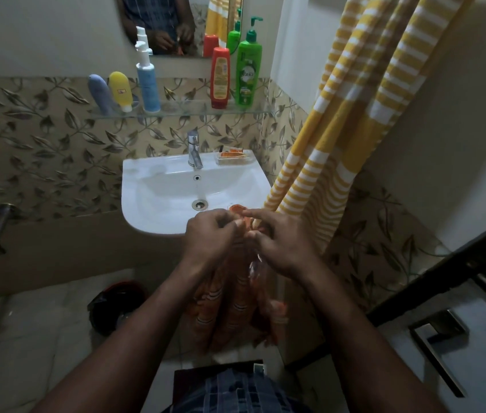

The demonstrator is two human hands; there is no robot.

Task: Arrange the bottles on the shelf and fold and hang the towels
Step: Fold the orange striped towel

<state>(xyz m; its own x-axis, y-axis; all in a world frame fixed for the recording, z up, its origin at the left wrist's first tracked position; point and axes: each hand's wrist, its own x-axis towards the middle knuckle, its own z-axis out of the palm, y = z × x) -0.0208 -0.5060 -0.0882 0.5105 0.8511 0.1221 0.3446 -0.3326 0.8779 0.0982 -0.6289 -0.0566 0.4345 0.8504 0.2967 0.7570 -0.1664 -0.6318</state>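
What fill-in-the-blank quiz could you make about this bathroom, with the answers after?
1. The left hand and right hand hold an ____ patterned towel before the sink.
2. The glass shelf carries ____ bottles.
3. The bottle beside the green pump bottle is ____.
4. The hanging striped cloth is white and ____.
Answers: orange; five; red; yellow.

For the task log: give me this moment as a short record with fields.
left hand: grips the orange towel near its top
right hand: pinches the same towel
orange towel: hangs bunched below both hands, in front of the sink
striped towel: yellow and white, hangs at the right
glass shelf: holds blue-grey tube, yellow tube, white pump bottle, red bottle, green pump bottle
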